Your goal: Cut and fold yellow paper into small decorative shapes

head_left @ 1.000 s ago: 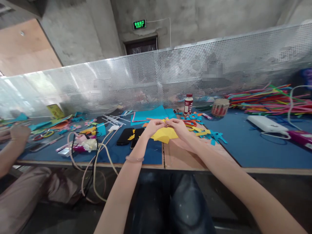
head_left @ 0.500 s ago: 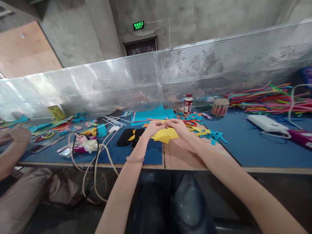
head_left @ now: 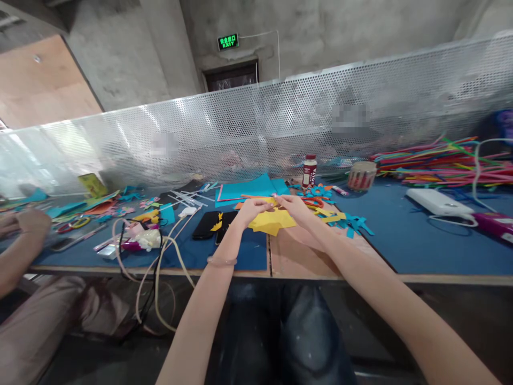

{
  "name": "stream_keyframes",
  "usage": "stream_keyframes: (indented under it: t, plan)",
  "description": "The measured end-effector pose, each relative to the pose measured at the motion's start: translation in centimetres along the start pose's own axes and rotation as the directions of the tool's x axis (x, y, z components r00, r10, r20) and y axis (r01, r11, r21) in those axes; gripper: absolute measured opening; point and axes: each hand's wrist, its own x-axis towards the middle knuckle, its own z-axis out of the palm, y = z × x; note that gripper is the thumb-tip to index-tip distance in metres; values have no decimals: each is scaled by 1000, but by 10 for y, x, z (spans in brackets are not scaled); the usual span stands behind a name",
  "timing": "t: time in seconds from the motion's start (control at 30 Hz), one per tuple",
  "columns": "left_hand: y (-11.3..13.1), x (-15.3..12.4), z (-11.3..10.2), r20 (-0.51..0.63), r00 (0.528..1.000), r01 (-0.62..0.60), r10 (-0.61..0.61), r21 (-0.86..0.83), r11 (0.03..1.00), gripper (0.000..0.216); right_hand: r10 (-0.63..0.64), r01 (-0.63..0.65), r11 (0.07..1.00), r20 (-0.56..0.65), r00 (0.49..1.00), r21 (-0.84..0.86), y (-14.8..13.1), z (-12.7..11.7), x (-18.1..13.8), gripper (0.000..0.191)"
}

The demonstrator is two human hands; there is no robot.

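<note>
Co-worker's hand (head_left: 30,220): far left, on the table (head_left: 441,279), well apart from the work.
Phone (head_left: 210,223): black, lying flat just beside the left wrist.
Left hand (head_left: 252,208): fingers curled closed, pinching the upper left edge of the yellow paper (head_left: 272,223).
Yellow paper: mid-table, over the seam between the blue mat (head_left: 401,240) and the brown board (head_left: 296,256). It spreads from the fingertips towards the person, long axis left to right.
Right hand (head_left: 295,207): fingers closed on the upper right edge, tips almost meeting the left hand's. Both hands are equally near the sheet.
Bottle (head_left: 310,171): upright, beyond the right hand, apart.
</note>
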Motion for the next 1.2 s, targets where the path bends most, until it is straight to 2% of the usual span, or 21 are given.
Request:
stream_keyframes:
  t: [0.2, 0.43, 0.73, 0.93, 1.07, 1.2]
  plan:
    - [2, 0, 2, -4, 1000, -3, 3, -34, 999, 32, -43, 43, 999, -10, 999, -24, 0, -2, 3, 28]
    - [5, 0, 3, 44, 999, 17, -12, -130, 991, 35, -122, 114, 979, -40, 992, -170, 0, 1, 2, 21]
    - [-3, 3, 2, -23, 999, -27, 24, -134, 991, 35, -282, 252, 911, -45, 958, -326, 7, 0, 3, 20]
    - [-3, 3, 2, -37, 999, -14, 10, -123, 992, 33, -331, 303, 881, -16, 943, -362, 8, 1, 3, 17]
    - [-5, 5, 2, -72, 997, -12, 0, -169, 985, 28, -420, 379, 833, -15, 907, -402, 6, 4, 1, 14]
    - [-7, 5, 3, -102, 995, -5, -17, -205, 979, 24, -548, 486, 707, 37, 836, -514, 10, 5, 2, 14]
